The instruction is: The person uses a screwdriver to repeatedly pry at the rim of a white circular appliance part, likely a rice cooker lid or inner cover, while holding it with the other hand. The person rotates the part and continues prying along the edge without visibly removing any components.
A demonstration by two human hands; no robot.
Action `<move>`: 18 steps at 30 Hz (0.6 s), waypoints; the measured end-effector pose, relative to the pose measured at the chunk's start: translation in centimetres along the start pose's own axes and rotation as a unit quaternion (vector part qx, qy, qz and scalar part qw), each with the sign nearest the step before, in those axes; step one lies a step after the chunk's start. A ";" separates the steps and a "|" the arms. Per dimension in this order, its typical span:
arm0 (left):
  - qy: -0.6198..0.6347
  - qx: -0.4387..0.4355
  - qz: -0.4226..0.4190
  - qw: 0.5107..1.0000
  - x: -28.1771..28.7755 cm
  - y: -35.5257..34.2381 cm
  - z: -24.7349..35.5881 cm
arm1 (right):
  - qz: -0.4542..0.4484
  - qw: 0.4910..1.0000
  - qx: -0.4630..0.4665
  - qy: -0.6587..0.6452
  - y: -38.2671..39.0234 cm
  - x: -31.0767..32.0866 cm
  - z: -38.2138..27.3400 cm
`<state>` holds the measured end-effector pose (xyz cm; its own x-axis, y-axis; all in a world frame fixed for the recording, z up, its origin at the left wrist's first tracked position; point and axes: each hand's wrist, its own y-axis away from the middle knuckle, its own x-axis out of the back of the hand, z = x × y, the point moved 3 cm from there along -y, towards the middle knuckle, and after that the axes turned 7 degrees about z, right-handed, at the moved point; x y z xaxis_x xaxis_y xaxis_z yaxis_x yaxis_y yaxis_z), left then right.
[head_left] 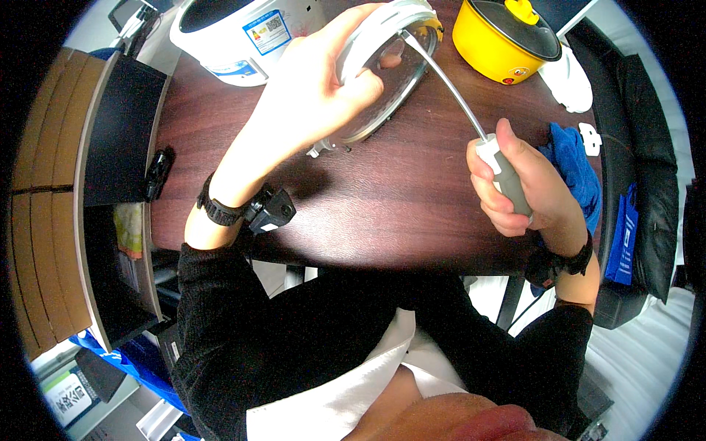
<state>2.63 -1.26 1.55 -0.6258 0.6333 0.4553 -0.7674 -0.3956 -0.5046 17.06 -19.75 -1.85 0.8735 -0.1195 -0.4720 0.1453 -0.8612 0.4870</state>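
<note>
Clasping grey-and-white-handled screwdriver [509,180] with long thin metal shaft in right grip [540,187]; aimed up-left at round clear-glass lid with white plastic rim [373,37], tip contact unclear. Clamping that lid, tilted, between thumb and fingers of left grip [320,88]. Below both grips, brown wood-grain counter [382,198]. Just right of right grip, crumpled blue cloth [577,165]. Beyond it, yellow round dark-lidded pot [485,48]. Beyond left grip, white rounded labelled appliance [228,57].

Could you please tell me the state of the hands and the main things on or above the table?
left hand: closed on the lid
right hand: closed around the screwdriver
lid: tilted
screwdriver: slanted, tip at the lid, contact unclear
cooker: upright, open
yellow pot: upright, covered
blue cloth: crumpled
</note>
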 end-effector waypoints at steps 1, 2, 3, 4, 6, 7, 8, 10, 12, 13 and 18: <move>0.000 0.010 -0.003 1.000 0.0 0.0 0.1 | -0.019 1.000 0.000 -0.021 0.0 0.0 0.1; 0.007 0.017 -0.002 1.000 -0.2 -0.1 0.5 | -0.038 0.998 0.000 -0.042 -0.1 0.0 0.3; 0.011 0.016 -0.003 1.000 -0.2 -0.1 0.6 | -0.058 0.996 0.000 -0.063 -0.1 0.0 0.4; 0.014 0.017 -0.003 1.000 -0.2 0.0 0.7 | -0.070 0.994 -0.008 -0.084 -0.1 0.0 0.5; 0.019 -0.001 -0.002 1.000 -0.2 0.1 0.6 | -0.093 0.987 -0.024 -0.126 -0.1 0.0 0.7; 0.021 -0.009 0.001 1.000 -0.2 0.1 0.4 | -0.100 0.986 -0.022 -0.129 -0.2 0.1 0.8; 0.026 -0.019 0.006 0.999 -0.4 0.0 -0.2 | -0.107 0.985 -0.019 -0.133 -0.4 0.4 0.8; 0.033 -0.024 0.009 0.999 -0.3 -0.2 -0.1 | -0.089 0.991 -0.012 -0.099 -0.4 0.5 0.6; 0.022 -0.010 0.009 1.000 0.0 -0.1 1.0 | -0.038 0.999 -0.001 -0.024 0.2 0.2 -0.2; 0.006 0.001 0.011 1.000 0.1 0.1 1.4 | 0.010 1.000 0.007 0.025 0.6 0.0 -0.6; -0.040 0.022 -0.025 0.999 0.0 0.1 3.4 | 0.123 0.979 0.025 0.162 2.0 -0.8 -1.3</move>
<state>2.02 -3.55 3.99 -0.5950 0.5977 0.5372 -0.8018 -0.3952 -0.4483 17.29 -20.76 0.45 0.9819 -0.1699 -0.0832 -0.1032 -0.8499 0.5167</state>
